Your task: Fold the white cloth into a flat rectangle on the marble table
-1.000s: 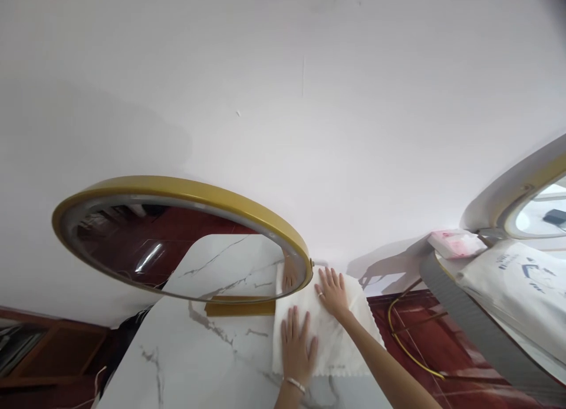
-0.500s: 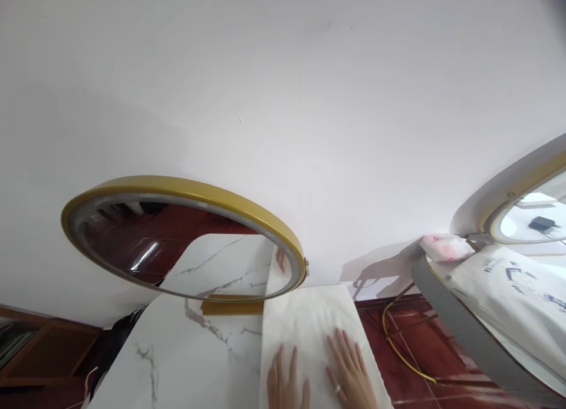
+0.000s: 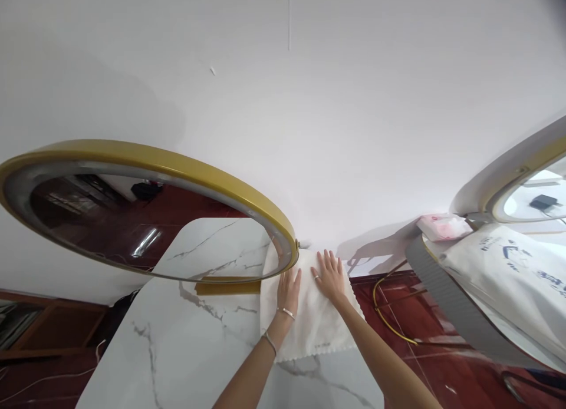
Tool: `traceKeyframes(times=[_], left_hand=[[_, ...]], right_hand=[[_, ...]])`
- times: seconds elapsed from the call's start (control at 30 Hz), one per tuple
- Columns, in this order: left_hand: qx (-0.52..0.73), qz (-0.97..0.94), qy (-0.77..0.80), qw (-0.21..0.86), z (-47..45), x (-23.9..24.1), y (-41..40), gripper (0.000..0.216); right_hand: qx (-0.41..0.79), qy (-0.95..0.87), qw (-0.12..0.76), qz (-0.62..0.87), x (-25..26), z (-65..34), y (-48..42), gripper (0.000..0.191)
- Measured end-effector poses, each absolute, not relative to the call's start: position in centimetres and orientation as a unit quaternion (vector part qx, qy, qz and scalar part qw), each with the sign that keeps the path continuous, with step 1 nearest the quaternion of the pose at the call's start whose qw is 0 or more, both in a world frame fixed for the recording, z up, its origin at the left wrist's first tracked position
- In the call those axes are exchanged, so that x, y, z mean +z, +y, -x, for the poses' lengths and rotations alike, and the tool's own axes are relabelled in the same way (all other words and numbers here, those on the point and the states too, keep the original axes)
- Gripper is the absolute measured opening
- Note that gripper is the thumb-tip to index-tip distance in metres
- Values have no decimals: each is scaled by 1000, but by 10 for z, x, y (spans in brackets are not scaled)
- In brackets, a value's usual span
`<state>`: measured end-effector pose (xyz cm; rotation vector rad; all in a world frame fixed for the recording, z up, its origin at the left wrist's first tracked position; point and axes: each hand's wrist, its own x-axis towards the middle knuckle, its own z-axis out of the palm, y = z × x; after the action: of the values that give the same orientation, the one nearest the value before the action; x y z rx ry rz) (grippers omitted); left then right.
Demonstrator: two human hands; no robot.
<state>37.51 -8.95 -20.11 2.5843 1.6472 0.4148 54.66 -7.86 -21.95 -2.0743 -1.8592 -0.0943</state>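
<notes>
A white cloth with a scalloped edge lies on the right part of the white marble-patterned table. My left hand rests flat on the cloth, close to the lower right rim of the round mirror. Its fingers point towards the wall, and a bracelet and a band circle the wrist. To its right, my right hand presses flat on the cloth near the wall, fingers spread, a ring on one finger. Nothing is gripped in either hand. The round gold-framed mirror stands over the table's left and back part.
At the right, a second table carries a white printed cloth and a pink-and-white packet, beside another gold-framed mirror. Dark red floor shows between the tables. A wooden cabinet stands at the lower left.
Both hands have slid forward over the cloth towards the wall, showing more of the forearms. The cloth's near edge has come into view, with bare table in front of it. The view has shifted.
</notes>
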Motion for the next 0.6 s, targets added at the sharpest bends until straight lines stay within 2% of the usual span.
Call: traceKeyframes(times=[0.1, 0.17, 0.4, 0.5, 0.6], left_hand=[[137, -839, 526, 26, -363, -191, -126, 49], [133, -842, 522, 22, -348, -189, -162, 56], [120, -843, 524, -24, -312, -249, -281, 77], [134, -835, 531, -51, -312, -258, -290, 74], [143, -863, 483, -41, -317, -235, -262, 75]], right_hand=[[-31, -671, 179, 719, -212, -550, -110, 54], [-30, -690, 180, 700, -208, -551, -150, 53], [-84, -715, 200, 664, -239, -537, -306, 80], [-124, -701, 220, 667, -252, -536, -317, 84], [-118, -725, 198, 649, -242, -543, -288, 81]])
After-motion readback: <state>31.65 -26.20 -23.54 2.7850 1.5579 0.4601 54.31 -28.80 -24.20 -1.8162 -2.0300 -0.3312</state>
